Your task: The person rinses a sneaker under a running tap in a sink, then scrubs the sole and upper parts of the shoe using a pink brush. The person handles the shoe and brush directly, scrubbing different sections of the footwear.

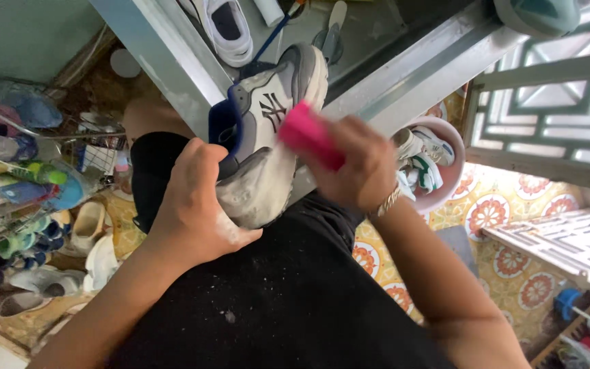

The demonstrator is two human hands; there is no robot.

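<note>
Well to the left of the left hand (pixel 196 205), a wire rack (pixel 97 147) holds a stack of clear plastic packets (pixel 28 188), flat and glossy. Their contents show through in green, blue and yellow. Above these, farther from the hand, lie more soft packets (pixel 8 113) in pink and pale blue, too blurred to tell more. Between the rack and the left hand stands a small bottle (pixel 122 171) with a pinkish cap; its label is too small to make out. Just left of the right hand (pixel 360 167), the shoe (pixel 261 157) gripped by the left hand carries a black emblem (pixel 273 109) on its grey-white side.
</note>
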